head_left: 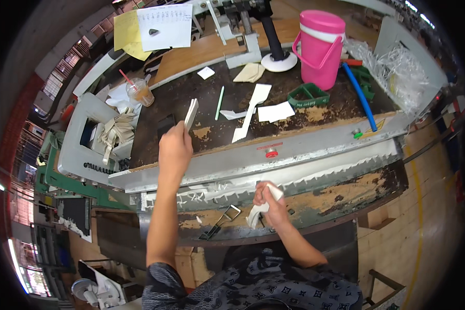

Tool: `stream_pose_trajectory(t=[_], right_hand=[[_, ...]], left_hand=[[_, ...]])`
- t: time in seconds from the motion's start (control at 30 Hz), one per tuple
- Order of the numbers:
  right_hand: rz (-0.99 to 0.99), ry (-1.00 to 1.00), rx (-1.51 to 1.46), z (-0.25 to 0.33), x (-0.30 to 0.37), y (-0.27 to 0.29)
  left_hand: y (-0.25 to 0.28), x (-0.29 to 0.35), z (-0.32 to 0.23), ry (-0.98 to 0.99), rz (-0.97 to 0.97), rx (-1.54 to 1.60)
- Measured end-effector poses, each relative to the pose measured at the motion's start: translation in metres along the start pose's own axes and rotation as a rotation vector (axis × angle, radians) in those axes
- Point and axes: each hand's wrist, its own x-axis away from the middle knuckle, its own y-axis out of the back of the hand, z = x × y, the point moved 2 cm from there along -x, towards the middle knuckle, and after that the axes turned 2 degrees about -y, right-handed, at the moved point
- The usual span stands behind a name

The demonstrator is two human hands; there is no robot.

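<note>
My left hand point(175, 147) is raised over the left part of the dark worktable, its fingers closed round a small stack of thin white cut pieces point(191, 113) that sticks up from the grip. Lower and nearer my body, my right hand point(275, 207) is closed on a bent white strip point(255, 214). One end of that strip shows above the fingers and the other hangs below. A long white cut piece with wide ends point(251, 112) lies on the table between the hands and the far side. White rectangular pieces point(276, 112) lie beside it.
A green cutting die point(308, 95), a pink jug point(320, 67) and a blue bar point(359, 98) stand at the right. A metal die point(220, 223) lies on the near ledge. A drink cup point(141, 94) and a bin of scraps point(118, 132) are at the left. A red button point(271, 153) sits on the front rail.
</note>
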Motion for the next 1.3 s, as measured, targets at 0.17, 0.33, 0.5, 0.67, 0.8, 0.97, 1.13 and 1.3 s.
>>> stream_pose_trajectory(t=[0.17,0.33,0.5,0.67,0.8,0.97,1.13,1.3], right_hand=[[0.034,0.22,-0.006,0.027,-0.033,-0.025],[-0.142,0.273,0.042,0.063,-0.038,-0.068],[-0.314,0.219,0.01,0.058,-0.038,-0.01],[-0.41,0.498,0.15,0.079,-0.024,0.03],[-0.285,0.468,0.18,0.079,0.003,0.024],[-0.318,0.35,0.225,0.054,0.039,0.026],[-0.351,0.285,0.183,0.039,0.049,0.031],[-0.319,0.34,0.174,0.053,0.045,0.032]], left_hand=[[-0.003,0.086,-0.1,-0.223,-0.107,0.076],[-0.047,0.109,-0.122,-0.486,-0.139,0.108],[-0.054,0.087,-0.135,-0.646,0.001,0.206],[-0.071,-0.03,-0.131,-0.455,-0.148,0.171],[-0.116,-0.141,-0.099,-0.01,0.244,0.052],[-0.154,-0.185,-0.087,0.242,0.748,0.507],[-0.16,-0.18,-0.066,0.191,0.798,0.514],[-0.096,-0.16,-0.059,0.276,0.444,1.067]])
